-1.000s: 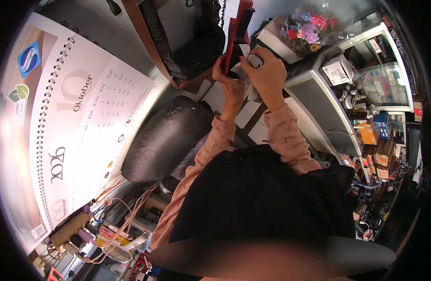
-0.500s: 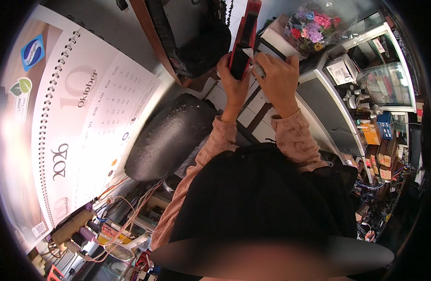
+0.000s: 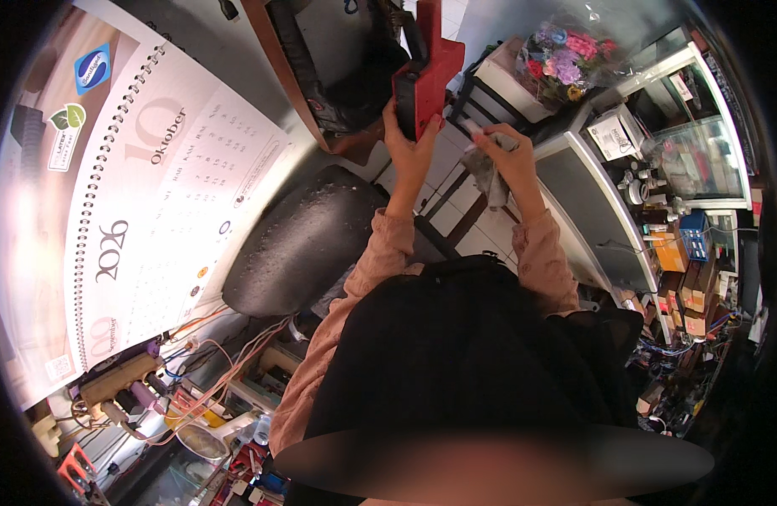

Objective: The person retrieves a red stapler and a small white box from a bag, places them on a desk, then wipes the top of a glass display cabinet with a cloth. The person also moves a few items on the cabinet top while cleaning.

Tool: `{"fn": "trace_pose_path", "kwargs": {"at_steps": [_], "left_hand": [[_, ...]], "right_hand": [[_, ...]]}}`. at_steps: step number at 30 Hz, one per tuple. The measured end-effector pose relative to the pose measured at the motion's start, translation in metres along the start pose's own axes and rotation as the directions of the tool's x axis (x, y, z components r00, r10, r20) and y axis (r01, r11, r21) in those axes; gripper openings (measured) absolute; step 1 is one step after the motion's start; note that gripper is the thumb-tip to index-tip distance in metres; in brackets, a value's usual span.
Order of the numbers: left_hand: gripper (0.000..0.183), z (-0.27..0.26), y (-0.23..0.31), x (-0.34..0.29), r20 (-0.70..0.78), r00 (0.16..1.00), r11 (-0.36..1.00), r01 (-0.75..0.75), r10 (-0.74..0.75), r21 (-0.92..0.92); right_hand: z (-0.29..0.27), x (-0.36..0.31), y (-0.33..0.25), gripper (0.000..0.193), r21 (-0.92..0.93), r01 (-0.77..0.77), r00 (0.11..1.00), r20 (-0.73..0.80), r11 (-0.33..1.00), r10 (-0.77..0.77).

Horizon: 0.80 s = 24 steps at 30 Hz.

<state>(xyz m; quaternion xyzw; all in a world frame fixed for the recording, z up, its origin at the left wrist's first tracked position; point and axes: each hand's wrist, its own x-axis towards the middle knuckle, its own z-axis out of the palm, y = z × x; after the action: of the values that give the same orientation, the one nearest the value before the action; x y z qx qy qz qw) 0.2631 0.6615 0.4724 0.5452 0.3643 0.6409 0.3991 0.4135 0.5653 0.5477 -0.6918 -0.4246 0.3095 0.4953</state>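
Observation:
My left hand [image 3: 408,156] grips the lower end of a long red-and-black object [image 3: 435,80], held upright at the top of the view. Its broad red side faces right and a black part runs along its left; its exact kind I cannot make out. To the right, my right hand [image 3: 517,160] is closed with fingers pinched around a crumpled greyish cloth or wad [image 3: 492,181] that hangs below the fingers. A pale tip [image 3: 471,126] pokes out past the fingertips. The two hands are apart, with a gap between them.
A black padded seat [image 3: 304,240] lies left of my forearms, beside a large wall calendar [image 3: 144,219]. A dark bag [image 3: 346,84] is beyond it. At right stand a bouquet [image 3: 566,63], a grey-fronted cabinet [image 3: 587,202] and a glass case [image 3: 701,152]. Cables [image 3: 228,379] tangle lower left.
The red-and-black object has turned, so its red side now shows broadly. My right hand has drawn away from it, lower and to the right, and the greyish wad is now visible.

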Motion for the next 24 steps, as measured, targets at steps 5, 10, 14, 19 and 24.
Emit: {"fn": "trace_pose_path", "kwargs": {"at_steps": [5,10,14,19,24], "left_hand": [[0.075,0.009,-0.011,-0.017,0.030,0.969,0.908,0.242,-0.246,-0.343],[0.078,0.008,-0.022,-0.028,0.078,0.949,0.851,0.310,-0.307,-0.424],[0.078,0.004,-0.017,-0.026,0.175,0.937,0.850,0.349,-0.303,-0.394],[0.081,-0.001,-0.011,-0.016,0.042,0.975,0.945,0.222,-0.218,-0.241],[0.075,-0.005,-0.020,-0.009,-0.074,0.996,0.977,-0.033,0.050,0.213]], "right_hand": [[0.008,0.005,0.010,0.021,0.317,-0.139,0.988,0.109,0.938,0.109],[0.036,-0.019,0.010,0.029,-0.582,0.368,0.899,0.024,0.725,-0.437],[0.040,-0.027,0.012,0.027,-0.535,0.497,0.846,0.123,0.683,-0.519],[-0.009,-0.001,-0.005,0.027,0.124,-0.139,0.984,0.129,0.982,0.123],[-0.035,0.020,-0.057,0.026,0.639,0.005,0.995,0.070,0.770,-0.064]]}}
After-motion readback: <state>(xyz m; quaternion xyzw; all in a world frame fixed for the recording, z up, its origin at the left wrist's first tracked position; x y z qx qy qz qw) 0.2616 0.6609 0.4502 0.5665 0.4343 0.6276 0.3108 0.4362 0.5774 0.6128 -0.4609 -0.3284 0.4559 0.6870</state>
